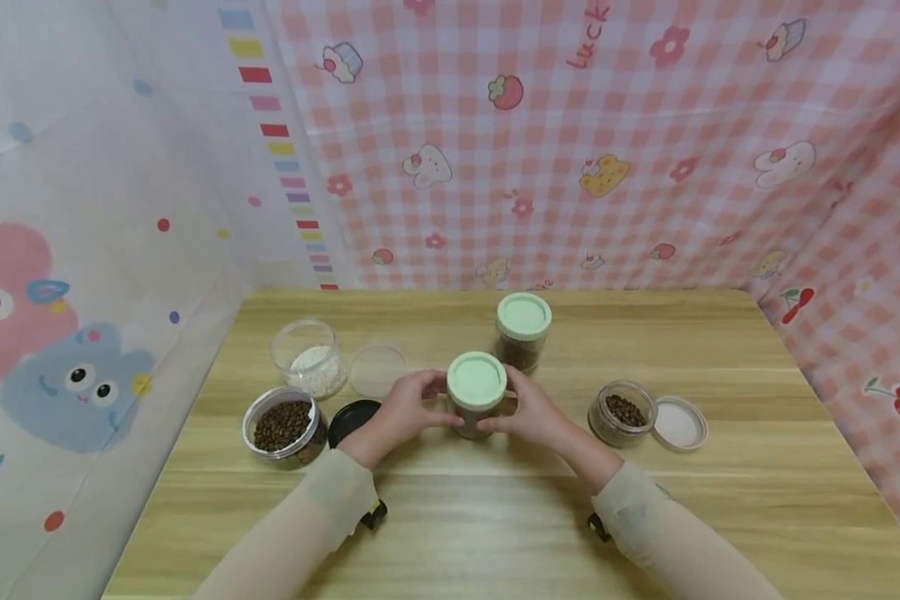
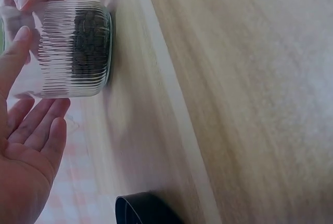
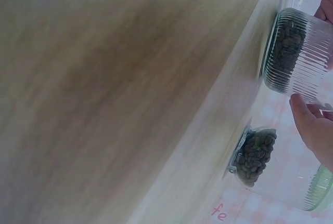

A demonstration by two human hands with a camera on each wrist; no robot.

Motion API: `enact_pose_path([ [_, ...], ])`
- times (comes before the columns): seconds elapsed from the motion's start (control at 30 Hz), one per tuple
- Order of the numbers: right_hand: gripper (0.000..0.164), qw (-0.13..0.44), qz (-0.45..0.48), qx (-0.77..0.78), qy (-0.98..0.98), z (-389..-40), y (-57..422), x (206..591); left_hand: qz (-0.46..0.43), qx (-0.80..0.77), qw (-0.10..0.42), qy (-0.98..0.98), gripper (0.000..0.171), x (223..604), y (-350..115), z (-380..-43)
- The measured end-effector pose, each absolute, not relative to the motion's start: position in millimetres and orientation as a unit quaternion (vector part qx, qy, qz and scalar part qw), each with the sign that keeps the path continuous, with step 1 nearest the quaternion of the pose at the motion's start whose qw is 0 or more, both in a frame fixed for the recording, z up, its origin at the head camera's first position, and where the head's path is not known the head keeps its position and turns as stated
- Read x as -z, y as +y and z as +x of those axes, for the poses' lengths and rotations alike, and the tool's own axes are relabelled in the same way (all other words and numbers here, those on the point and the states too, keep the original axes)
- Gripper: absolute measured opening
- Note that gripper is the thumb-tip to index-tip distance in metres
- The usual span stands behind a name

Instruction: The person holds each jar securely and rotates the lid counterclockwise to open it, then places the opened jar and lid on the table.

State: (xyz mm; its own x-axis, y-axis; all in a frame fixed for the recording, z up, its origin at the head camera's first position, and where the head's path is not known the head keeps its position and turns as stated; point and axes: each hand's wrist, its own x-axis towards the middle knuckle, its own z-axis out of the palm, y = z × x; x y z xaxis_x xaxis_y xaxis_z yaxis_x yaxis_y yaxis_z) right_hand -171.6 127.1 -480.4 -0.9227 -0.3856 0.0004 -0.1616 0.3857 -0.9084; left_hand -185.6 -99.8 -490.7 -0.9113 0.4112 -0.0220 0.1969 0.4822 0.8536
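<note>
A ribbed glass jar (image 2: 88, 50) with a pale green lid (image 1: 477, 380) stands upright on the wooden table at the middle, dark coffee beans filling its lower part. My left hand (image 1: 405, 410) holds it from the left and my right hand (image 1: 534, 410) from the right, both thumbs at the front of the glass. In the right wrist view the same ribbed jar (image 3: 286, 50) shows its base at the tabletop. Just behind it is a second green-lidded jar (image 1: 522, 333), which also has beans in its bottom.
To the left stand an open tub of coffee beans (image 1: 283, 427), a clear tub of white grains (image 1: 317, 367), a clear lid (image 1: 378, 370) and a black lid (image 1: 354, 417). Rightward sit a small open jar of beans (image 1: 622, 414) and its lid (image 1: 679, 423). Patterned cloth hangs behind.
</note>
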Motion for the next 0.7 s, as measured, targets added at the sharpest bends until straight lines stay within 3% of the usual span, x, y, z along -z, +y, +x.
enact_pose_path([
  [0.7, 0.090, 0.104, -0.172, 0.538, 0.819, -150.5, 133.1, 480.8, 0.182, -0.482, 0.103, 0.851, 0.062, 491.2, -94.1, -160.5],
])
